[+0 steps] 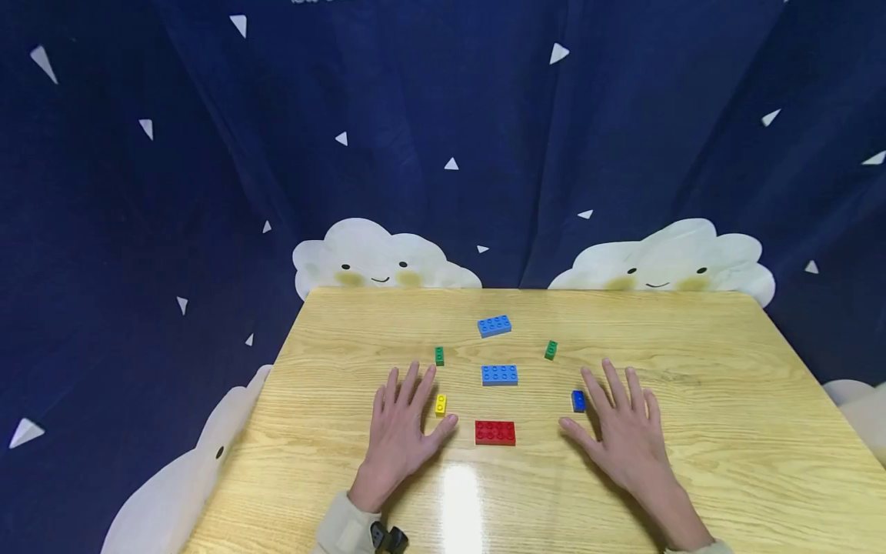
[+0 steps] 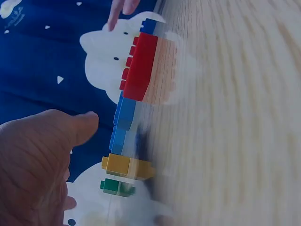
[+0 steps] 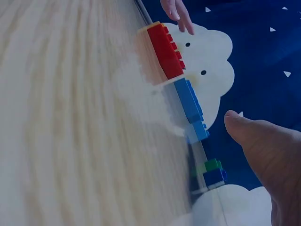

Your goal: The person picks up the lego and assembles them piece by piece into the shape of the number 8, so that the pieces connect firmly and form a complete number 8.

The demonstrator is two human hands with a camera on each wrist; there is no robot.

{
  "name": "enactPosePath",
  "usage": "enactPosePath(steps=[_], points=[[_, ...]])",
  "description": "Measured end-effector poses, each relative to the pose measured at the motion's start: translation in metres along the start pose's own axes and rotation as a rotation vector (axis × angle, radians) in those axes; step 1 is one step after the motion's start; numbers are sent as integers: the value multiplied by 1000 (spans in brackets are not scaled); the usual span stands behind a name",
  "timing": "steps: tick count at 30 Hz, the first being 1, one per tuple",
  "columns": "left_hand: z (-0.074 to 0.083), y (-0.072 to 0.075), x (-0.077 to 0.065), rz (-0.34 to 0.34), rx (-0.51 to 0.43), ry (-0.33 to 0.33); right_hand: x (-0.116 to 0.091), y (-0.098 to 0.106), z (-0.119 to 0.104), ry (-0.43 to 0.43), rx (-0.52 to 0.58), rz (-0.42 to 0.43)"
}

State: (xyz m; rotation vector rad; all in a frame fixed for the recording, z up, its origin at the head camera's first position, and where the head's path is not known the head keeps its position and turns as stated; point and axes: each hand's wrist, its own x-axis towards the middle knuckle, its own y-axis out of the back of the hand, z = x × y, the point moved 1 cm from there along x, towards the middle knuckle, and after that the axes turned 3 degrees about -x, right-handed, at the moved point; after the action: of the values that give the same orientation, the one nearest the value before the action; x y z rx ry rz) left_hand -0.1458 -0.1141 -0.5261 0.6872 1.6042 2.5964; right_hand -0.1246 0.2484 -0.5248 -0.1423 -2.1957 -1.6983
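My left hand (image 1: 400, 431) is spread over the table with its fingers extended, holding nothing. Just right of its index finger lies a small yellow brick (image 1: 441, 405). The right hand (image 1: 626, 435) is spread too, with a small dark blue brick (image 1: 578, 401) between its thumb and index finger, apart from both. Between the hands is a red brick (image 1: 494, 432). Behind it lie a light blue brick (image 1: 500, 375) and, farther back, another light blue brick (image 1: 494, 326). One small green brick (image 1: 439, 355) sits beyond the left fingertips, a second green brick (image 1: 551, 350) toward the right hand.
The bricks lie apart from one another on a wooden table (image 1: 311, 362). A dark blue curtain (image 1: 443, 92) with white triangles and clouds hangs behind the table. A black strap device (image 1: 389, 537) shows at the left sleeve (image 1: 346, 527).
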Motion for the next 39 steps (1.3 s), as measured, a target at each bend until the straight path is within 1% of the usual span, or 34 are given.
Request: enactPosePath(steps=[3,5,7,9,14,20,22,27,34,39], points=[[1,0,0,-5,-17,-6,1,-3,-4,10,15,7],[3,1,0,-26,-27,2,1,-5,-8,11,20,12],[4,1,0,-46,-25,9,2,-7,-12,10,25,17],[4,0,0,-52,-17,9,2,-9,-15,3,36,14],[3,-4,0,-51,4,-1,2,-14,-25,6,52,-23],[5,-3,2,-101,-2,10,3,-17,-34,19,60,-60],[5,-3,3,-112,-5,14,3,-19,-37,23,73,-85],[3,-6,6,-117,-33,1,4,-23,-45,47,107,-151],[1,-9,10,-152,-84,5,6,-25,-53,91,133,-169],[2,-10,12,-152,-61,4,7,-27,-58,140,153,-192]])
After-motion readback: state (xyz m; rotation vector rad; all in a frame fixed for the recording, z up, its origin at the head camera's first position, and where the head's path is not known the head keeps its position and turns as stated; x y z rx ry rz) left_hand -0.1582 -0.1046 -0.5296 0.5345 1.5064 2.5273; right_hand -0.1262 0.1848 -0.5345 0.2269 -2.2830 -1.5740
